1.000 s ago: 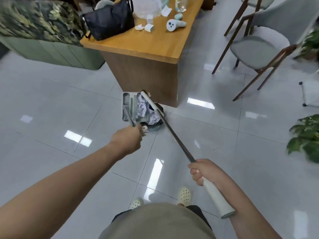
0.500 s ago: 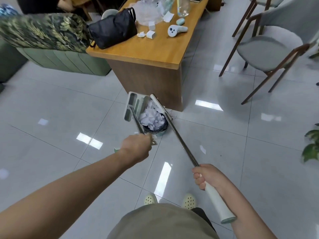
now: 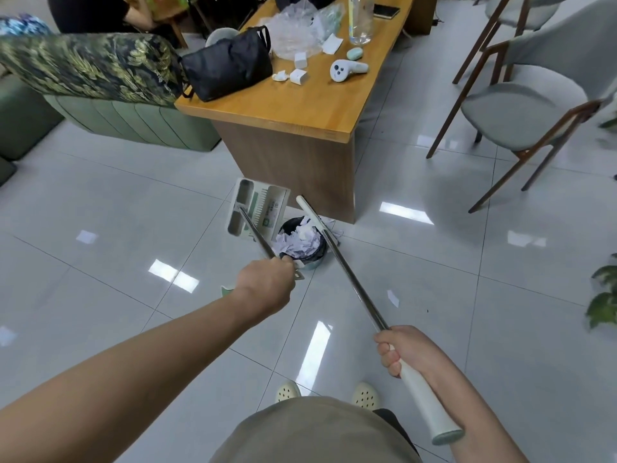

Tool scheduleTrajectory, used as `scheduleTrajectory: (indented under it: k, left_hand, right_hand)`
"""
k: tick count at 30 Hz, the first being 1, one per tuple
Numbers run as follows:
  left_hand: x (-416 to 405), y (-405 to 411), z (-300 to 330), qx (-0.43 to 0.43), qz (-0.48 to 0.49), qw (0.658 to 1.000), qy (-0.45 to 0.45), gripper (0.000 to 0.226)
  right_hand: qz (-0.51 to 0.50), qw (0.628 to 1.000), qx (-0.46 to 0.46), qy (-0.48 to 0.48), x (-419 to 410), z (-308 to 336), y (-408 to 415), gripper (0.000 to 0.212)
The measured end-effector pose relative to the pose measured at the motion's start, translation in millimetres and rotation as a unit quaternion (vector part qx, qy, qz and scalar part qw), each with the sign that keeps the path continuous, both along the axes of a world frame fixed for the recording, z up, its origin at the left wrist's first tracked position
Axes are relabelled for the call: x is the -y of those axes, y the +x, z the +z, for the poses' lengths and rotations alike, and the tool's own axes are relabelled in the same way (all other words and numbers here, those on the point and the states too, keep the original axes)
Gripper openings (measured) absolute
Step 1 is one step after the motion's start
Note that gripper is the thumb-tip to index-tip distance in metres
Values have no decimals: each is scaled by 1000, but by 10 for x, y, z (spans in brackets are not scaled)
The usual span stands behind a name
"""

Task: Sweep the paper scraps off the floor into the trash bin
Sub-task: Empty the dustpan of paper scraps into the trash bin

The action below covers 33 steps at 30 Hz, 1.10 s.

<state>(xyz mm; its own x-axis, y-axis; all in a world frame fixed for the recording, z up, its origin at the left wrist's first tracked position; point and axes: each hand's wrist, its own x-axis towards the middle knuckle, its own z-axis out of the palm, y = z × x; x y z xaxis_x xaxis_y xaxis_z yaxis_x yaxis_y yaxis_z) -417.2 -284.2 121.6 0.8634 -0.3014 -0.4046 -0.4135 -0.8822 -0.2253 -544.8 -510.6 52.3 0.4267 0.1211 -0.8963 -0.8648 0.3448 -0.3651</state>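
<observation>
Scraps (image 3: 298, 241) of white paper fill the dark bin (image 3: 314, 259), which stands on the tiled floor (image 3: 100, 228) just in front of the desk (image 3: 283, 105). At far left sits a green sofa (image 3: 133, 121) draped with a leaf-patterned cover (image 3: 86, 66). Next along, the left hand (image 3: 267, 282) is curled round the dustpan's thin metal handle (image 3: 255, 233); the pale dustpan (image 3: 258, 208) is lifted and tipped up just left of and above the bin, its ribbed underside facing the camera. On the desk lie a black bag (image 3: 227, 65), crumpled clear plastic (image 3: 297, 31), small white boxes (image 3: 298, 76) and a white controller (image 3: 347, 69). Right of the bin, the broom's metal shaft (image 3: 350, 282) runs diagonally from beside the bin rim back to the right hand (image 3: 404, 350), which is wrapped round the top of the white grip (image 3: 427, 406). The two hands are well apart. One loose scrap (image 3: 393, 298) lies on the tiles right of the shaft. Two pale shoes (image 3: 365, 394) show at the bottom. Grey chairs (image 3: 521, 108) with wooden legs stand at right, and plant leaves (image 3: 604, 305) edge the frame.
</observation>
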Motion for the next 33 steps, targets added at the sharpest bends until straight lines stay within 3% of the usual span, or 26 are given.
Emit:
scheduleTrajectory:
  k: [7,16,20,25,28,33]
  left_hand:
    - [-105,83,70,22,39,997,-62,22]
    - [-548,236,103,52,206,965,-155,42]
    - [-812,230,-103,33,309,921,-235,35]
    - [-1171,127,-354,27,385,866,-319,11]
    - [-1335,12,-528,2,416,840,-347,15]
    - [-1341,-280,-920,-60,463,787,-402,12]
  right_hand:
    - [8,1000,23,-14,21,93,62,27]
    - [-31,999,-2,15,66,218,60,26]
    - [-103,989,-51,94,-14,177,175,33]
    - [-111,991,-19,77,-246,143,403,32]
    - [-86,995,-20,51,-427,148,568,25]
    - [-50,996,-52,45,-758,17,737,32]
